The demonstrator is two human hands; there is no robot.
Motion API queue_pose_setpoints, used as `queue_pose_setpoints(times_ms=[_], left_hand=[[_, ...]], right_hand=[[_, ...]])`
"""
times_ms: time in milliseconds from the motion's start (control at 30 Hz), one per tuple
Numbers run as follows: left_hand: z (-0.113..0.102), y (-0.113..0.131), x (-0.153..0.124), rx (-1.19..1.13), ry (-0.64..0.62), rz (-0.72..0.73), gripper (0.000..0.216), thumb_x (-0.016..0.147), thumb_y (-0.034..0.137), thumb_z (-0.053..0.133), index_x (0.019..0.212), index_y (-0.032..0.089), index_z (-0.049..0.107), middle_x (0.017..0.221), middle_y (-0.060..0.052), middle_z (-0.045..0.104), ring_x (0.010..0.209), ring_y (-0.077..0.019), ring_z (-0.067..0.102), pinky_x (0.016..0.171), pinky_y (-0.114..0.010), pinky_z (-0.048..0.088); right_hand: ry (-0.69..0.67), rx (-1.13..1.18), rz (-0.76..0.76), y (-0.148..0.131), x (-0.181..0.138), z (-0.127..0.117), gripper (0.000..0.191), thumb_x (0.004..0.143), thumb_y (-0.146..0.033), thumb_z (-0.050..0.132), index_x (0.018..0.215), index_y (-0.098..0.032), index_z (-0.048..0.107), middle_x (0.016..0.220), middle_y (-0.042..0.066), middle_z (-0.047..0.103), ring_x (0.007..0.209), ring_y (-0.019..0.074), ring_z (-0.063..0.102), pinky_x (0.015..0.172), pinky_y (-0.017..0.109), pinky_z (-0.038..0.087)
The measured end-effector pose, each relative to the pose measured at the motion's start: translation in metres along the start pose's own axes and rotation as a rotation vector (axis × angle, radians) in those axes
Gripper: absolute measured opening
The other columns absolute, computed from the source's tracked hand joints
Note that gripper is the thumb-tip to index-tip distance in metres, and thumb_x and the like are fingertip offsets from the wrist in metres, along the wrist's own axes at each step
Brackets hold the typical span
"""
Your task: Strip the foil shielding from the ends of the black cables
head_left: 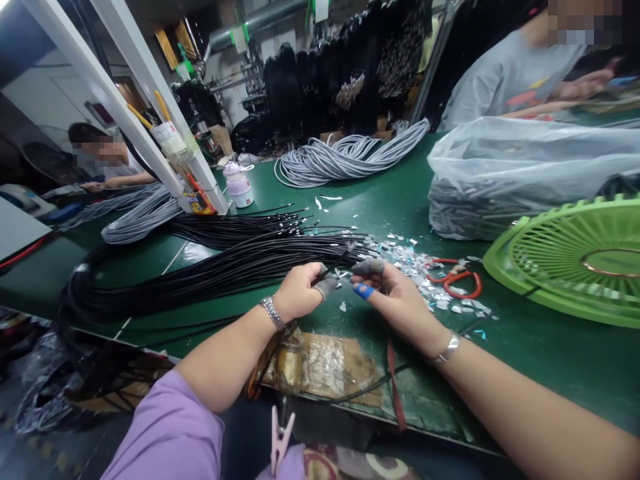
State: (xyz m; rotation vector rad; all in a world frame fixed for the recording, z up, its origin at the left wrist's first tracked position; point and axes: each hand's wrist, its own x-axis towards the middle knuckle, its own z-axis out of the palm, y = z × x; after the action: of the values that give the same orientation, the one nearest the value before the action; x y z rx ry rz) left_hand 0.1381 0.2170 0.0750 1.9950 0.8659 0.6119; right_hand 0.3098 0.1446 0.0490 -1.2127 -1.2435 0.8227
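Observation:
My left hand is closed in a pinch on the end of a thin black cable from the long bundle of black cables that runs off to the left across the green table. My right hand, with a blue band on one finger and grey finger covers, pinches the same cable tip just to the right. Both hands meet over the table's near edge. Small silvery foil scraps lie scattered just beyond my right hand.
Red-handled scissors lie right of the scraps. A green fan grille and a plastic bag of cables sit at right. Grey cable coils and a small bottle stand behind. Other people work at far left and upper right.

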Motion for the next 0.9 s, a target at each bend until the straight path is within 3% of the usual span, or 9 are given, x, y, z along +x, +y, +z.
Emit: queue_pose_setpoints(times_ms=[167, 433, 600, 800, 900], left_hand=[[0.000, 0.001, -0.001, 0.140, -0.015, 0.040, 0.020, 0.078, 0.031, 0.056, 0.068, 0.015, 0.054, 0.058, 0.004, 0.048, 0.055, -0.0084, 0.039, 0.052, -0.021, 0.029], [0.001, 0.003, -0.002, 0.255, -0.086, 0.075, 0.017, 0.080, 0.028, 0.053, 0.069, 0.015, 0.056, 0.058, 0.003, 0.048, 0.055, -0.0100, 0.040, 0.053, -0.022, 0.030], [0.001, 0.006, -0.003, 0.339, -0.127, 0.108, 0.016, 0.078, 0.027, 0.055, 0.067, 0.015, 0.057, 0.059, 0.002, 0.050, 0.056, -0.0103, 0.041, 0.052, -0.022, 0.030], [0.002, 0.002, -0.004, 0.220, -0.243, 0.144, 0.017, 0.080, 0.029, 0.055, 0.074, 0.014, 0.062, 0.062, 0.002, 0.054, 0.057, -0.0103, 0.044, 0.055, -0.021, 0.033], [0.001, 0.002, -0.004, 0.148, -0.244, 0.126, 0.019, 0.080, 0.031, 0.055, 0.075, 0.014, 0.062, 0.064, 0.001, 0.055, 0.058, -0.0104, 0.044, 0.056, -0.021, 0.035]], right_hand=[[0.032, -0.207, -0.084, -0.002, -0.002, 0.000, 0.027, 0.072, -0.040, 0.067, 0.090, -0.022, 0.059, 0.081, 0.005, 0.069, 0.061, 0.0157, 0.055, 0.057, 0.030, 0.048], [0.045, -0.418, -0.187, -0.005, -0.004, 0.002, 0.012, 0.074, -0.028, 0.055, 0.084, -0.023, 0.061, 0.072, 0.002, 0.065, 0.062, 0.0177, 0.055, 0.058, 0.030, 0.045], [0.058, -0.544, -0.233, -0.007, -0.005, 0.000, 0.003, 0.070, -0.025, 0.057, 0.069, -0.023, 0.057, 0.064, 0.002, 0.057, 0.061, 0.0187, 0.052, 0.056, 0.030, 0.041], [-0.063, -0.318, -0.076, -0.001, -0.001, 0.002, 0.008, 0.068, -0.025, 0.056, 0.075, -0.023, 0.059, 0.064, 0.000, 0.061, 0.057, 0.0160, 0.053, 0.054, 0.028, 0.044], [-0.051, -0.148, 0.011, 0.004, 0.003, 0.001, 0.012, 0.071, -0.031, 0.060, 0.078, -0.022, 0.059, 0.069, 0.001, 0.064, 0.062, 0.0168, 0.057, 0.060, 0.030, 0.048]])
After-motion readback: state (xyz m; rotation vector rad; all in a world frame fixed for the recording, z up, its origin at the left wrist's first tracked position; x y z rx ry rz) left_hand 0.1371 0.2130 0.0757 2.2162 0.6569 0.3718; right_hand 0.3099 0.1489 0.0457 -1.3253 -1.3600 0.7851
